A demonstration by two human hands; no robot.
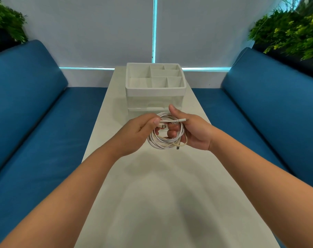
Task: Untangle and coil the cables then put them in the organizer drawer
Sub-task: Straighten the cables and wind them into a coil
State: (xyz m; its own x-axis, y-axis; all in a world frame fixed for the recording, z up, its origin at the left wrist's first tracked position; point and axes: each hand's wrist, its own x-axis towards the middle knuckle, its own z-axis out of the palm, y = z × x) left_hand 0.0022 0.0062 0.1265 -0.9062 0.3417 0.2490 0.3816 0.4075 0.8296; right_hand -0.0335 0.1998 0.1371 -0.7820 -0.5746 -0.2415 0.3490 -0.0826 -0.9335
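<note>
A bundle of white cables, wound into a loose coil, hangs between my two hands above the white table. My left hand pinches a cable end with a plug at the coil's upper left. My right hand has its fingers curled through the coil, thumb up. A short cable end with a plug sticks out to the right across the top. Just behind the hands stands the white organizer, with a divided open tray on top and clear drawer fronts below, both shut.
Blue sofas run along both sides of the table, one at the left and one at the right. Green plants stand in the far corners. A white wall lies behind the organizer.
</note>
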